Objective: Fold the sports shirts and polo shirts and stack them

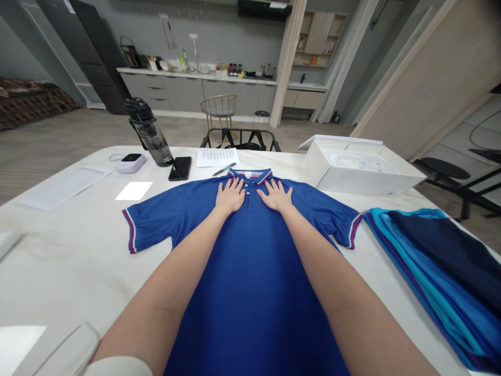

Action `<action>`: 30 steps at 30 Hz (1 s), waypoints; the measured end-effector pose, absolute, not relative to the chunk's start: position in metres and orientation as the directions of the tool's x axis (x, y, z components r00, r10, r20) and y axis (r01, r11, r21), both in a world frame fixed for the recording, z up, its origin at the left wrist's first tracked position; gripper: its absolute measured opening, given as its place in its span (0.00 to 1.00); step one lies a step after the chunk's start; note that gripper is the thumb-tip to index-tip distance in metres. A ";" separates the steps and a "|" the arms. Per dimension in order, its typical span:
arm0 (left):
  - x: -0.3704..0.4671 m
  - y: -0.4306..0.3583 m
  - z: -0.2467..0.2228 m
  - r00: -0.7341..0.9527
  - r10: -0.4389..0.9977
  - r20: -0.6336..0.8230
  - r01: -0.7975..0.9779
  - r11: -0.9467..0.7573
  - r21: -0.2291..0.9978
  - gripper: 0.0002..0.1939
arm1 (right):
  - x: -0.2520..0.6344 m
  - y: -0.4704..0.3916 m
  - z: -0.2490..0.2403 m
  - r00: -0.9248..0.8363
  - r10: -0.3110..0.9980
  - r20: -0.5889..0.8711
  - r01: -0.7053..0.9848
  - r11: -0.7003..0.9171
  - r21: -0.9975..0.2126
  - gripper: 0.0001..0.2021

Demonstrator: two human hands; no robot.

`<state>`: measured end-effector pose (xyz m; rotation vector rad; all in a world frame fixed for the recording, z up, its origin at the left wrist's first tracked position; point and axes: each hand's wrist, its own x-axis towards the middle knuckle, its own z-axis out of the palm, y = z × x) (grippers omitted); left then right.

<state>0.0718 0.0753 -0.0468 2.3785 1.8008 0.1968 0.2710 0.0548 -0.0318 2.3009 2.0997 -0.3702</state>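
Observation:
A blue polo shirt (252,271) with striped collar and cuffs lies spread face up on the white table (86,261), its collar at the far side. My left hand (230,196) rests flat on it just below the left collar point, fingers spread. On the other side of the button placket, my right hand (277,196) also lies flat with fingers apart, near the right collar point. Neither hand grips the cloth. My forearms cover parts of the shirt's sides, and its lower hem is out of view.
Folded clothes (430,271) in blue shades lie at right, touching the right cuff. An open white box (360,175) stands behind them. Beyond the left sleeve are a water bottle (152,138), phone (180,168), purple device (130,164) and papers (64,187). A pen (224,169) lies by the collar.

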 end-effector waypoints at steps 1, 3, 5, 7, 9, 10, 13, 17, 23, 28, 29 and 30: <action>0.072 0.076 -0.046 0.270 0.963 0.009 0.944 -0.266 0.195 0.32 | 0.271 0.056 -0.032 0.073 0.982 -0.174 0.983 -0.100 -0.153 0.40; 0.071 0.077 -0.045 0.271 0.963 0.003 0.944 -0.266 0.194 0.32 | 0.272 0.058 -0.032 0.073 0.984 -0.161 0.984 -0.098 -0.150 0.40; 0.071 0.079 -0.045 0.268 0.963 0.003 0.944 -0.263 0.198 0.32 | 0.272 0.061 -0.033 0.077 0.986 -0.148 0.984 -0.099 -0.146 0.40; 0.072 0.082 -0.045 0.264 0.965 0.006 0.944 -0.260 0.203 0.32 | 0.272 0.064 -0.034 0.077 0.987 -0.143 0.985 -0.098 -0.142 0.40; 0.072 0.086 -0.047 0.260 0.966 0.011 0.944 -0.257 0.208 0.32 | 0.272 0.067 -0.035 0.073 0.988 -0.133 0.986 -0.091 -0.137 0.40; 0.072 0.088 -0.047 0.259 0.966 0.013 0.944 -0.256 0.210 0.32 | 0.272 0.069 -0.036 0.071 0.989 -0.127 0.987 -0.088 -0.134 0.40; 0.073 0.093 -0.049 0.255 0.967 0.012 0.943 -0.252 0.217 0.32 | 0.273 0.073 -0.037 0.068 0.991 -0.114 0.988 -0.083 -0.130 0.40; 0.074 0.095 -0.048 0.257 0.966 0.013 0.943 -0.253 0.217 0.32 | 0.274 0.077 -0.039 0.069 0.993 -0.095 0.987 -0.082 -0.135 0.39; 0.074 0.093 -0.048 0.258 0.966 0.025 0.942 -0.258 0.215 0.32 | 0.271 0.069 -0.035 0.064 0.998 -0.019 0.985 -0.066 -0.158 0.36; 0.073 0.093 -0.049 0.262 0.965 0.029 0.941 -0.262 0.213 0.33 | 0.263 0.042 -0.028 0.044 0.993 0.112 0.990 -0.028 -0.140 0.33; 0.073 0.094 -0.050 0.264 0.964 0.028 0.941 -0.264 0.213 0.33 | 0.262 0.035 -0.028 0.039 0.995 0.089 0.989 -0.026 -0.143 0.34; 0.073 0.094 -0.050 0.265 0.964 0.027 0.941 -0.265 0.212 0.33 | 0.261 0.027 -0.028 0.037 0.998 0.057 0.988 -0.029 -0.150 0.34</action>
